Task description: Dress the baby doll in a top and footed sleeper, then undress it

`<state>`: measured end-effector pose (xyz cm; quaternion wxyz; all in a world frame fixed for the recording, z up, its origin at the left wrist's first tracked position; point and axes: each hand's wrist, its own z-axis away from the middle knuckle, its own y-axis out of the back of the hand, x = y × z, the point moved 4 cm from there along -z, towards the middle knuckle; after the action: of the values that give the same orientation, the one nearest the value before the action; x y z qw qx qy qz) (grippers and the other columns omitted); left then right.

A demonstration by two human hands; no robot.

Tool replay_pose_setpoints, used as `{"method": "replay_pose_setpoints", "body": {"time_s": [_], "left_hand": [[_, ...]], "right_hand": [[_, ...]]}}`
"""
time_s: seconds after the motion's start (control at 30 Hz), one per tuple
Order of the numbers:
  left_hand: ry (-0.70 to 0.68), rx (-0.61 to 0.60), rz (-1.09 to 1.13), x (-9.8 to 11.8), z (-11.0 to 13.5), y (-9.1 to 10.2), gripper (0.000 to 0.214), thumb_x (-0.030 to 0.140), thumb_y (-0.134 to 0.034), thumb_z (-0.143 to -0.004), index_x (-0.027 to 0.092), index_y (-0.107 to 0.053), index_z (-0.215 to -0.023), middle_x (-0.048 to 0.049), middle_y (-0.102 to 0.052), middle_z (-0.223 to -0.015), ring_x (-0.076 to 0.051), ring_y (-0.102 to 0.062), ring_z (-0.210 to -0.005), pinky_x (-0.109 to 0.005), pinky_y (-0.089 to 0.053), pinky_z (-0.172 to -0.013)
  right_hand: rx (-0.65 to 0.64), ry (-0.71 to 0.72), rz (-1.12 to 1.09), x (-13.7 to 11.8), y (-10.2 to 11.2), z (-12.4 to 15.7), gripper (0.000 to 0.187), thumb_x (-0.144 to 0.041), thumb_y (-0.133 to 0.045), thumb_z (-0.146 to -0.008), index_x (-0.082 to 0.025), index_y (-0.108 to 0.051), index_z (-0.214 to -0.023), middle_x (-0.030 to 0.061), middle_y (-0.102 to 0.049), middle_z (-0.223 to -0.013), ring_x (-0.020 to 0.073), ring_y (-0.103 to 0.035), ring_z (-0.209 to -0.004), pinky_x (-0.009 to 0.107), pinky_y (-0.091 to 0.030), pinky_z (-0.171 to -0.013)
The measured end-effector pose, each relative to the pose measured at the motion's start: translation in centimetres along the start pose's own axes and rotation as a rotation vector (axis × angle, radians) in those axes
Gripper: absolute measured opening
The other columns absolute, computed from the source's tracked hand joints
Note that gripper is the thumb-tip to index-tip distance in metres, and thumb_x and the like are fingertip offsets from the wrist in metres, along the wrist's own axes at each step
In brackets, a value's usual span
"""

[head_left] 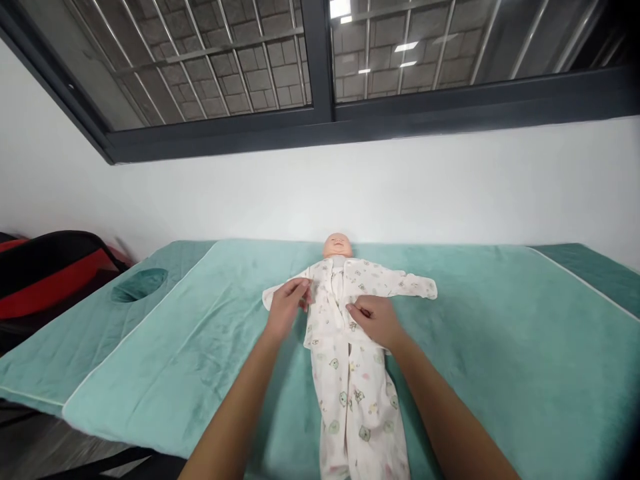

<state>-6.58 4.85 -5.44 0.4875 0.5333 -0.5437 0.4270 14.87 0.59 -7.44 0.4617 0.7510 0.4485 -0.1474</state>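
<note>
A baby doll (338, 245) lies on its back, head toward the wall. It is dressed in a white printed baby jacket (325, 327) and matching trousers (363, 413). The sleeve on the right is stretched out sideways, while my left hand partly covers the other one. My left hand (290, 303) is closed at the jacket's left side, fingertips bent together; whether cloth is between them is hidden. On the jacket's front, my right hand (374, 317) has its thumb and fingers pinched on the fabric near the middle opening.
A teal padded bed (480, 347) with a face hole (140, 285) at its left end stands against a white wall (350, 190). Above it is a dark-framed window (225, 130) with bars outside. A red and black bag (55, 280) sits beyond the bed's left end.
</note>
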Motion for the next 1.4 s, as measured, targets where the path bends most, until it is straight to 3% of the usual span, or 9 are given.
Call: {"method": "replay_pose_setpoints", "body": {"time_s": [0.13,0.3,0.4,0.5,0.73,0.93,1.1,1.23,1.4], "left_hand": [[-0.007,0.105,-0.201,-0.6,-6.1,-2.1,0.035,0.043,-0.057,-0.084,0.017,-0.068,-0.104,-0.0028,-0.065,-0.078,-0.013,-0.057,-0.06,-0.025,-0.044,-0.053],[-0.09,0.066,-0.54,-1.8,-10.4,-4.4,0.027,0.037,-0.057,-0.084,0.02,-0.073,-0.097,-0.006,-0.072,-0.085,-0.02,-0.063,-0.076,-0.031,-0.045,-0.074],[-0.203,0.03,-0.561,-2.1,-10.5,-4.7,0.021,0.032,-0.054,-0.087,0.021,-0.073,-0.086,-0.0056,-0.073,-0.089,-0.021,-0.063,-0.084,-0.032,-0.044,-0.079],[-0.281,0.065,-0.438,-2.2,-10.1,-4.4,0.02,0.031,-0.053,-0.088,0.02,-0.07,-0.087,-0.0044,-0.072,-0.087,-0.018,-0.062,-0.081,-0.029,-0.044,-0.077],[-0.085,0.126,-0.046,-3.2,-10.7,-3.6,0.022,0.037,-0.057,-0.086,0.018,-0.069,-0.088,0.0006,-0.062,-0.066,-0.012,-0.053,-0.057,-0.024,-0.042,-0.059],[-0.055,-0.017,-0.168,-3.6,-11.1,-3.6,0.017,0.032,-0.066,-0.078,0.019,-0.074,-0.086,-0.0041,-0.071,-0.08,-0.017,-0.061,-0.074,-0.028,-0.046,-0.072],[-0.076,0.033,-0.171,-3.0,-10.6,-3.8,0.016,0.03,-0.066,-0.077,0.018,-0.073,-0.084,-0.0045,-0.072,-0.085,-0.016,-0.061,-0.076,-0.027,-0.045,-0.073],[-0.017,0.079,0.063,-1.9,-9.7,-4.4,0.018,0.032,-0.066,-0.078,0.017,-0.072,-0.088,-0.0007,-0.066,-0.071,-0.011,-0.055,-0.062,-0.023,-0.041,-0.061],[0.106,0.06,0.275,-1.5,-9.2,-5.1,0.019,0.03,-0.072,-0.073,0.015,-0.072,-0.086,0.0004,-0.062,-0.063,-0.008,-0.049,-0.055,-0.02,-0.037,-0.054]], "right_hand": [[0.089,0.158,0.106,-1.4,-0.2,-0.3,0.026,-0.03,-0.057,-0.091,-0.022,-0.051,-0.067,0.0021,-0.057,-0.073,0.0174,-0.051,-0.074,0.034,-0.038,-0.074],[-0.103,0.202,0.015,-2.1,-1.6,-0.5,0.026,-0.028,-0.059,-0.092,-0.022,-0.051,-0.068,0.0002,-0.057,-0.07,0.0166,-0.053,-0.073,0.035,-0.04,-0.076],[0.08,0.005,-0.044,-1.2,-1.2,-1.4,0.022,-0.028,-0.049,-0.096,-0.022,-0.054,-0.076,0.0028,-0.058,-0.08,0.0166,-0.055,-0.077,0.032,-0.042,-0.072],[0.231,-0.213,0.131,-0.2,-0.7,-3.9,0.015,-0.034,-0.05,-0.095,-0.022,-0.056,-0.09,0.0052,-0.059,-0.094,0.0171,-0.055,-0.079,0.031,-0.043,-0.07],[-0.055,-0.627,0.495,2.9,-1.5,-10.6,0.031,-0.047,-0.051,-0.089,-0.022,-0.051,-0.07,0.0049,-0.06,-0.072,0.0194,-0.05,-0.066,0.031,-0.031,-0.059],[0.153,-0.57,0.396,3.9,-1.9,-9.9,0.024,-0.036,-0.048,-0.09,-0.022,-0.056,-0.073,0.0037,-0.064,-0.081,0.0174,-0.053,-0.073,0.029,-0.032,-0.065],[0.291,-0.571,0.064,4.0,-1.5,-9.9,0.026,-0.041,-0.053,-0.088,-0.021,-0.061,-0.074,0.0008,-0.066,-0.074,0.0166,-0.054,-0.069,0.028,-0.036,-0.066],[0.399,-0.599,-0.332,3.6,-1.6,-9.7,0.032,-0.051,-0.057,-0.084,-0.02,-0.065,-0.079,-0.0017,-0.062,-0.066,0.0144,-0.049,-0.059,0.027,-0.037,-0.059],[0.377,-0.58,-0.37,3.5,-2.5,-9.5,0.027,-0.045,-0.063,-0.08,-0.019,-0.068,-0.075,-0.0009,-0.065,-0.07,0.0143,-0.051,-0.066,0.026,-0.04,-0.064]]}}
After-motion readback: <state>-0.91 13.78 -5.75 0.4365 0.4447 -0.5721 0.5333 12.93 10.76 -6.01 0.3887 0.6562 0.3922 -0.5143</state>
